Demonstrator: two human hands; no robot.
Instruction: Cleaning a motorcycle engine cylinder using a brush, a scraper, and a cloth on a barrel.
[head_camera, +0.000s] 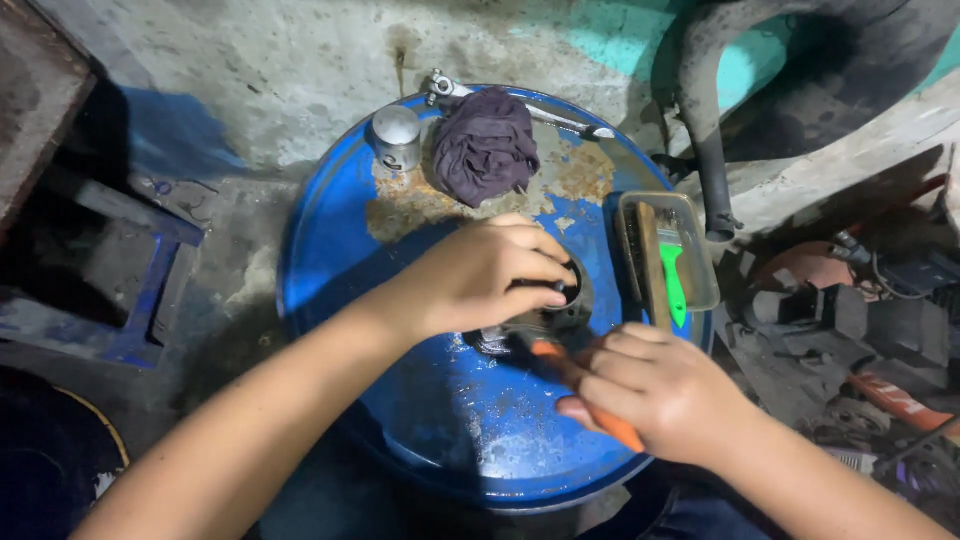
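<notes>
Centrally, a blue drum lid (330, 250) serves as the surface, and all places are given from it. One dark metal engine part (560, 315) rests just right of the lid's middle, well inside the rim. The left hand (480, 275) is laid over this part from the left, wrist bent slightly down, its fingers (535, 268) curled and pressed around the top of the part so that it is gripped. The right hand (655, 395) is held toward the lid's near right edge, its fingers (620, 375) closed together around one orange-handled tool (585, 385), whose front end is seen touching the part; what kind of tip it has cannot be told. Both forearms are brought in from the near side, the left one crossing the near left rim. Open blue surface is left along the lid's left side and near edge. At the far rim are found one small metal cup (397, 135), one dark crumpled rag (485, 145) just beside it, and one metal wrench (560, 115) partly under the rag. Along the right rim one shallow tray (700, 260) is set, slightly overhanging, with one green-handled brush (672, 280) inside. Beyond the right rim, cluttered parts are packed close; beyond the left rim, bare concrete floor (230, 80) is seen.
</notes>
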